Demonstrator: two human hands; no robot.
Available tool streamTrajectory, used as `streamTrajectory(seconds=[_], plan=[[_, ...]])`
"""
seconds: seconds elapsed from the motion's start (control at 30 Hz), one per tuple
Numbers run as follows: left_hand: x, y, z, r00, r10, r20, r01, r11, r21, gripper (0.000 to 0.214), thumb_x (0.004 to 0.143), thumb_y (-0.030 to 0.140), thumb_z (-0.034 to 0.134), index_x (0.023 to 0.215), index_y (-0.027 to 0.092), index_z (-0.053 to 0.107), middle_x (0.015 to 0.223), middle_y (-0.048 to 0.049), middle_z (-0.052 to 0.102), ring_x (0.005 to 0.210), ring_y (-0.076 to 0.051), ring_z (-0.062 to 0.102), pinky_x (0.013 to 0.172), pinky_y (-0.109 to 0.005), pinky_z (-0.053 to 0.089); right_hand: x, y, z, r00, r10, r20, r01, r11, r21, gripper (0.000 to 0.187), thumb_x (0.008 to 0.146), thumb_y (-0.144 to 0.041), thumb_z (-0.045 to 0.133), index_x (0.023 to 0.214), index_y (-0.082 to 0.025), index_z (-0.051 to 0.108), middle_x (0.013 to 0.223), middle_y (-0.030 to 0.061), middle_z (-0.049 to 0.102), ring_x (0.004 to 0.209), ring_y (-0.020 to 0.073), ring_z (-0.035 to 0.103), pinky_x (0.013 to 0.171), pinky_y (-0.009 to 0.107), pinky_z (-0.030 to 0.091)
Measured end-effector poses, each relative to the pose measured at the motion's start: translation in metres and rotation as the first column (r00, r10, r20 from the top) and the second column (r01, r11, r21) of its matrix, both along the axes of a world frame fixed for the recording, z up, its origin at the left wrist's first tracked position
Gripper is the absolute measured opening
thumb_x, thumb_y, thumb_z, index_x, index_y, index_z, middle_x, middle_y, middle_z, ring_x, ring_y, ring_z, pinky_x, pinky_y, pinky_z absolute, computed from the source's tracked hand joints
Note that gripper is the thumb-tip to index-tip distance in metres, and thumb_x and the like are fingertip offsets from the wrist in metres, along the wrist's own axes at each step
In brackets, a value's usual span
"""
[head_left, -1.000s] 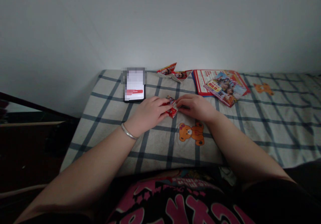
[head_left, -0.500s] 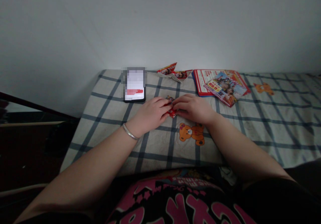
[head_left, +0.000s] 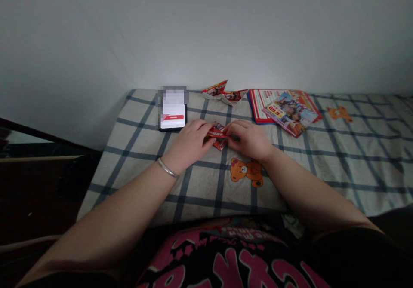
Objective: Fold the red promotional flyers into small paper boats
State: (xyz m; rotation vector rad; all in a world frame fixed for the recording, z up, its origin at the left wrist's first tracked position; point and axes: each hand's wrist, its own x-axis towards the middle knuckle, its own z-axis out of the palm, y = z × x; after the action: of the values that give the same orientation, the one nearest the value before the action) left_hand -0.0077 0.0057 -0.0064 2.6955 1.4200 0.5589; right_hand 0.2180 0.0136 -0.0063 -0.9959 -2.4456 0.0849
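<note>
Between my two hands is a small folded red printed paper (head_left: 219,131), held just above the checked cloth. My left hand (head_left: 192,142) pinches its left side between thumb and fingers; a silver bangle circles that wrist. On the opposite side, the fingertips of my right hand (head_left: 248,139) are closed on the paper's right edge. Fingers cover parts of the paper, so its full folded shape is hidden. Behind my hands, another folded red paper piece (head_left: 224,93) stands with pointed corners raised.
A phone (head_left: 173,109) with a lit screen lies at the back left. Back right is a stack of printed flyers (head_left: 260,107), with one colourful flyer (head_left: 290,114) askew on top. The checked tablecloth (head_left: 200,193) has printed bears; a pale wall (head_left: 206,34) rises behind.
The folded paper has lifted and opened somewhat, showing more of its red printed side. My left fingers have drawn slightly left, and my right fingers have curled more around its edge.
</note>
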Motion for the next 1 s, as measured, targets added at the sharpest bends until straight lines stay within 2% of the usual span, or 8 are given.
streamTrajectory(seconds=[0.1,0.33,0.5,0.6,0.73,0.87,1.0], plan=[[0.0002,-0.0007,0.0021,0.994,0.053,-0.091,-0.052,0.999,0.016,0.033,0.092,0.025,0.056,0.122,0.014,0.063,0.104,-0.0117,0.066,0.102,-0.029,0.059,0.092,-0.043,0.049,0.0,0.0006,0.0001,0.999,0.033,0.001,-0.033,0.999,0.019,0.005,0.086,-0.017,0.058,0.088,-0.019,0.062,0.101,0.0081,0.074,0.095,0.0225,0.068,0.081,0.034,0.052],[0.0006,0.0007,0.0024,0.994,0.084,-0.069,-0.085,0.996,-0.014,0.034,0.09,0.014,0.055,0.123,0.017,0.061,0.105,-0.0081,0.07,0.098,-0.026,0.06,0.087,-0.039,0.047,0.0042,0.0039,0.0032,0.991,0.131,0.033,-0.133,0.988,0.078,0.011,0.089,-0.016,0.055,0.089,-0.019,0.066,0.106,0.0071,0.075,0.097,0.0222,0.067,0.082,0.035,0.053],[-0.0026,0.0028,-0.0003,0.995,0.054,-0.089,-0.053,0.998,0.017,0.036,0.091,0.014,0.054,0.126,0.018,0.06,0.11,-0.008,0.07,0.099,-0.027,0.06,0.089,-0.04,0.047,0.0047,0.0042,0.0073,0.958,0.23,0.171,-0.243,0.968,0.06,0.017,0.093,-0.016,0.053,0.099,-0.016,0.069,0.117,0.0084,0.073,0.104,0.024,0.065,0.082,0.036,0.054],[-0.0045,0.0041,-0.002,0.992,0.058,-0.114,-0.054,0.998,0.037,0.036,0.092,0.015,0.053,0.127,0.019,0.061,0.105,-0.0085,0.068,0.098,-0.026,0.059,0.088,-0.039,0.047,0.0047,0.0043,0.0067,0.957,0.214,0.195,-0.227,0.973,0.045,0.02,0.093,-0.015,0.051,0.101,-0.017,0.069,0.122,0.007,0.072,0.104,0.0243,0.065,0.08,0.036,0.054],[-0.0029,0.0025,-0.0011,0.986,0.047,-0.16,-0.036,0.997,0.068,0.039,0.096,0.017,0.049,0.133,0.021,0.06,0.097,-0.0077,0.063,0.093,-0.024,0.057,0.083,-0.037,0.048,0.0056,0.0044,0.004,0.983,0.17,0.066,-0.173,0.984,0.037,0.014,0.089,-0.018,0.058,0.1,-0.017,0.068,0.12,0.0089,0.072,0.104,0.0249,0.067,0.086,0.038,0.055],[0.0021,-0.0029,0.0029,0.973,0.032,-0.23,-0.016,0.997,0.072,0.039,0.098,0.014,0.044,0.132,0.02,0.061,0.093,-0.0082,0.061,0.089,-0.023,0.056,0.078,-0.035,0.048,0.0025,0.0013,0.003,0.985,0.173,0.012,-0.173,0.984,0.041,0.02,0.092,-0.026,0.061,0.109,-0.02,0.067,0.126,0.0092,0.069,0.109,0.0244,0.065,0.09,0.039,0.054],[0.0042,-0.0057,0.004,0.965,0.034,-0.258,-0.009,0.995,0.095,0.039,0.099,0.014,0.042,0.134,0.018,0.06,0.092,-0.0087,0.06,0.089,-0.024,0.056,0.077,-0.035,0.048,-0.0019,-0.0022,0.003,0.992,0.129,0.018,-0.129,0.991,0.029,0.017,0.095,-0.024,0.057,0.107,-0.02,0.068,0.117,0.0092,0.072,0.104,0.0227,0.066,0.087,0.037,0.054]])
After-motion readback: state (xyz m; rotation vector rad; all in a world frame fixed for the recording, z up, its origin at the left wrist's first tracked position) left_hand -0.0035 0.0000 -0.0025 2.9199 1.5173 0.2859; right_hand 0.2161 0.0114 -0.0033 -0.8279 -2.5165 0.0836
